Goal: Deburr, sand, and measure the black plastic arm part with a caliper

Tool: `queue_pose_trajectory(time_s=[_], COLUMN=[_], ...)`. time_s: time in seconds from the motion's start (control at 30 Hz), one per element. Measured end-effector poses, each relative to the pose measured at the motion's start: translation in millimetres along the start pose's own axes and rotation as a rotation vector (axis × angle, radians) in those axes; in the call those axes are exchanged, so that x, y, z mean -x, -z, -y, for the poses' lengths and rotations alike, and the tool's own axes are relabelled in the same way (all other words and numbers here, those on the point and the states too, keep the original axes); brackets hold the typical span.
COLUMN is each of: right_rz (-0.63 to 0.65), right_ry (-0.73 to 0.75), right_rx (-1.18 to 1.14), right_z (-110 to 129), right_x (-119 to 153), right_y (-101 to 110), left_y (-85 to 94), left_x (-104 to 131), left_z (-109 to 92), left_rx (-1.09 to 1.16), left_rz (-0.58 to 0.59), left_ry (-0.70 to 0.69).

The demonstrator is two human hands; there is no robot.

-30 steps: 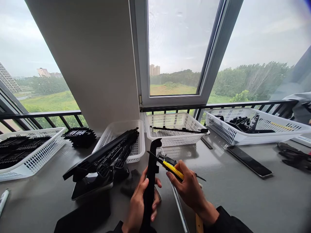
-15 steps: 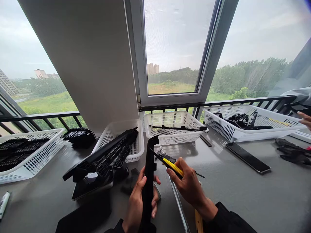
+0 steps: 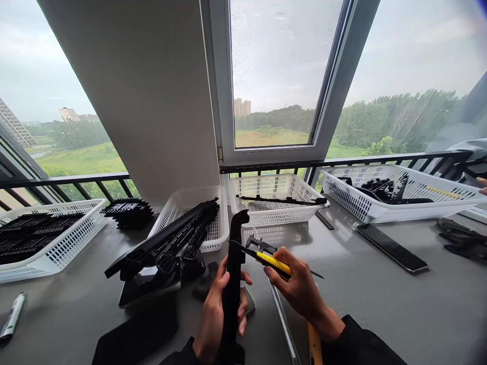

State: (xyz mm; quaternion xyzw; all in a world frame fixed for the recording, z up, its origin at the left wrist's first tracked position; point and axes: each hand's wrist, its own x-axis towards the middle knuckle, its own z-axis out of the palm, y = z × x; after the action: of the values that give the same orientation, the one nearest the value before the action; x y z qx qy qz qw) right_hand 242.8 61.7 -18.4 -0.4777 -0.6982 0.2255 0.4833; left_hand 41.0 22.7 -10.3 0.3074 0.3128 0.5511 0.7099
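My left hand (image 3: 224, 306) is closed around a long black plastic trim part (image 3: 233, 284), held upright with its hooked end pointing away from me. In my right hand (image 3: 299, 286) is a yellow and black utility knife (image 3: 274, 262), its blade out to the left. The blade tip crosses the upper part of the trim; whether it touches the surface I cannot tell. Behind the knife a caliper (image 3: 262, 245) lies on the grey table (image 3: 361, 309), with its long metal beam running toward me.
White baskets (image 3: 279, 219) with black plastic parts line the window side. More black parts (image 3: 171, 238) lean out of one basket at left. A phone (image 3: 391, 247) lies at right, a marker (image 3: 13, 315) at far left. Another person's hand (image 3: 482, 185) shows at the right edge.
The knife blade has moved left, from the trim's right edge to across it. My view has shifted slightly left. The other person's hand has drawn further out of view.
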Motion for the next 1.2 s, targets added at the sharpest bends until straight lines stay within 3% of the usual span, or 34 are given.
queue_pose_trajectory(time_s=[0.17,0.47,0.63,0.77,1.0,1.2], right_rz=[0.009,0.05,-0.064,-0.031,0.023,0.044], right_ry=[-0.003,-0.014,-0.019,0.031,0.077,0.071], right_rx=[-0.003,-0.015,0.011,0.015,0.157,0.11], right_z=[-3.5,-16.6,-20.0,-16.9,-14.9,-3.4], right_x=[-1.7,-11.9,-13.1,-8.1,0.3,5.1], right_y=[3.1,22.9,25.7,22.2,7.5,-4.8], left_y=[6.1,16.9,23.2,22.1,12.8,-8.4], left_x=[-3.6,-4.6,-9.3,-10.5,-8.9,1.2], left_z=[2.1,-15.7,-6.5,1.7,6.2,4.9], left_rx=[0.012,0.019,0.055,0.03,0.052,-0.001], left_rz=[-0.012,0.186,0.152,0.156,-0.042,-0.199], left_ry=[0.003,0.204,0.161,0.104,0.014,-0.104])
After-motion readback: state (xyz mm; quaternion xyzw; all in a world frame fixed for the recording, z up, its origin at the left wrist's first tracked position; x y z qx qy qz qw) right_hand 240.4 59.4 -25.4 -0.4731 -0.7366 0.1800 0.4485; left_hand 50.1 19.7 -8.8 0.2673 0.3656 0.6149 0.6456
